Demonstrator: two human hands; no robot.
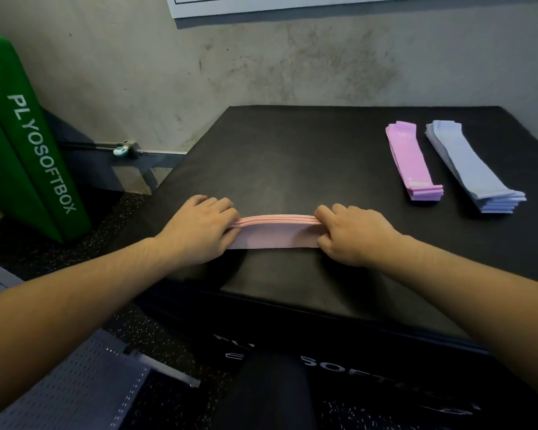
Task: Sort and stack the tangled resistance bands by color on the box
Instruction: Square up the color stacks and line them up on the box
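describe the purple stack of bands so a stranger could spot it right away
On the black padded box against the wall, look to the far right corner, where two flat stacks lie side by side. The purple band stack is the left one, shorter and pinker than the pale blue band stack beside it.

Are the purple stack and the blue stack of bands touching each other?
Apart. The head view shows a strip of black box top running between the purple stack and the blue stack along their whole length.

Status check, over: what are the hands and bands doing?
Both hands, left and right, grip pink bands at the ends. Purple stack and blue stack sorted on box. Nothing in the way.
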